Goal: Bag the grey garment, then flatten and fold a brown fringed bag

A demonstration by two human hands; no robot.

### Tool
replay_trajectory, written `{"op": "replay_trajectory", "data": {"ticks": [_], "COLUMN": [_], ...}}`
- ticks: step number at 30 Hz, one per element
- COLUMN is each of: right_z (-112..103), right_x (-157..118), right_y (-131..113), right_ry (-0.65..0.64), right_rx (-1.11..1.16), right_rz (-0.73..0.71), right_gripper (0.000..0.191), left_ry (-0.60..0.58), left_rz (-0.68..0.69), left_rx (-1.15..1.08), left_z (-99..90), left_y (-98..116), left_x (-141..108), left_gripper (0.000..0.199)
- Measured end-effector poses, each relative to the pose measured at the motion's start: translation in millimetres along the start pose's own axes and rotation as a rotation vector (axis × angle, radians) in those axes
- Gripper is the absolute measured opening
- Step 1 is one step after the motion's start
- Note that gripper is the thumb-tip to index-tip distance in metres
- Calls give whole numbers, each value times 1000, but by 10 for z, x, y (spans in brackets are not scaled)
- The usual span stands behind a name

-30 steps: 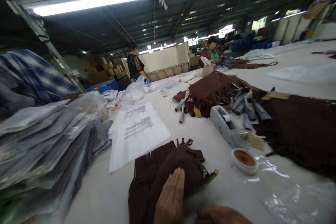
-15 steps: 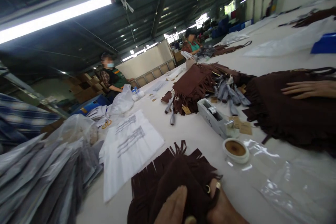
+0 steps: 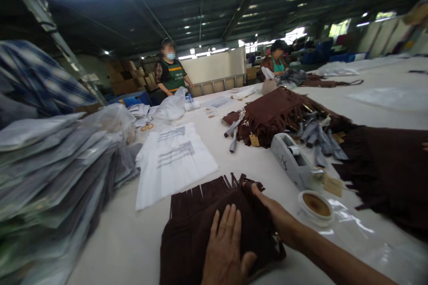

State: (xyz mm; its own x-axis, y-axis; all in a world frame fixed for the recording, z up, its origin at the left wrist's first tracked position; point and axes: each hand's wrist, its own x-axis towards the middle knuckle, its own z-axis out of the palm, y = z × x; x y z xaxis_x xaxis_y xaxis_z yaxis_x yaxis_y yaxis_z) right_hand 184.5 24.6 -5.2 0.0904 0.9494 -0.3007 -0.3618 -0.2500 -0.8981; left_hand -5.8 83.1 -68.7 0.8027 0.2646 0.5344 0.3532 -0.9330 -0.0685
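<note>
A dark brown fringed bag [image 3: 187,227] lies on the table right in front of me, its fringe toward the far side. My left hand [image 3: 224,245] rests flat on it, fingers stretched out and palm down. At the bag's right edge, my right hand [image 3: 276,211] grips the folded material near the fringe; some of its fingers are hidden by the cloth. A bit of metal shows at the bag's right side, below my right wrist.
To the right are a tape dispenser [image 3: 290,160], a round white tub with brown contents [image 3: 316,207] and clear plastic. Brown fringed bags [image 3: 270,111] are piled behind. Printed white bags [image 3: 177,164] and stacked grey packets [image 3: 56,187] lie left. Two people [image 3: 172,71] stand beyond.
My right hand has moved from the bag's near right side up to its fringed edge. My left hand lies farther forward on the bag. The view has levelled and turned right-side objects outward.
</note>
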Motion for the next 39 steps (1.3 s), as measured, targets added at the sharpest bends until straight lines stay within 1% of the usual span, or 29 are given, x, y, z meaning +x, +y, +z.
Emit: {"op": "replay_trajectory", "data": {"ticks": [2, 4, 5, 7, 8, 9, 11, 12, 15, 17, 19, 20, 22, 24, 26, 27, 29, 33, 35, 39], "right_z": [32, 107, 150, 223, 247, 260, 259, 250, 234, 256, 305, 335, 395, 446, 483, 496, 506, 433, 334, 87], "right_x": [81, 157, 192, 254, 280, 303, 337, 346, 336, 313, 301, 304, 332, 376, 420, 437, 455, 401, 318, 98], "right_y": [64, 209, 302, 497, 587, 667, 790, 833, 909, 931, 944, 950, 966, 992, 1028, 1047, 1081, 1142, 1196, 1323], "right_ry": [117, 184, 198, 207, 219, 241, 300, 314, 307, 295, 299, 303, 326, 353, 387, 402, 419, 409, 427, 502], "right_rx": [-446, -842, -1007, -1314, -1433, -1500, -1556, -1561, -1510, -1448, -1407, -1405, -1427, -1459, -1476, -1477, -1470, -1462, -1475, -1465], "right_rz": [-137, -234, -258, -330, -376, -417, -482, -515, -646, -715, -732, -725, -711, -719, -756, -781, -833, -899, -923, -940], "right_gripper": [74, 77, 76, 69, 64, 61, 58, 57, 53, 52, 52, 52, 56, 62, 68, 71, 74, 77, 76, 70], "left_ry": [41, 101, 137, 192, 200, 195, 184, 184, 183, 174, 158, 140, 75, -78, -208, -245, -285, -304, -293, -252], "left_rz": [-122, -284, -369, -508, -554, -590, -627, -632, -587, -551, -549, -556, -628, -657, -628, -607, -562, -518, -487, -363], "left_rx": [-154, -344, -446, -639, -718, -783, -866, -893, -929, -847, -640, -507, -241, -58, 51, 89, 130, 70, 10, -92], "left_z": [-16, -4, 11, 42, 49, 45, -16, -79, -377, -600, -756, -794, -786, -697, -580, -526, -448, -402, -388, -341], "left_y": [51, 58, 50, 32, 27, 29, 47, 57, 19, -115, -336, -460, -680, -799, -792, -752, -639, -430, -340, -152], "left_x": [18, 14, 7, -6, -6, 3, 47, 79, 155, 119, -33, -152, -447, -748, -962, -1015, -1014, -797, -713, -644], "left_gripper": [63, 57, 56, 53, 52, 53, 56, 58, 63, 63, 57, 53, 48, 53, 57, 58, 62, 70, 73, 82]}}
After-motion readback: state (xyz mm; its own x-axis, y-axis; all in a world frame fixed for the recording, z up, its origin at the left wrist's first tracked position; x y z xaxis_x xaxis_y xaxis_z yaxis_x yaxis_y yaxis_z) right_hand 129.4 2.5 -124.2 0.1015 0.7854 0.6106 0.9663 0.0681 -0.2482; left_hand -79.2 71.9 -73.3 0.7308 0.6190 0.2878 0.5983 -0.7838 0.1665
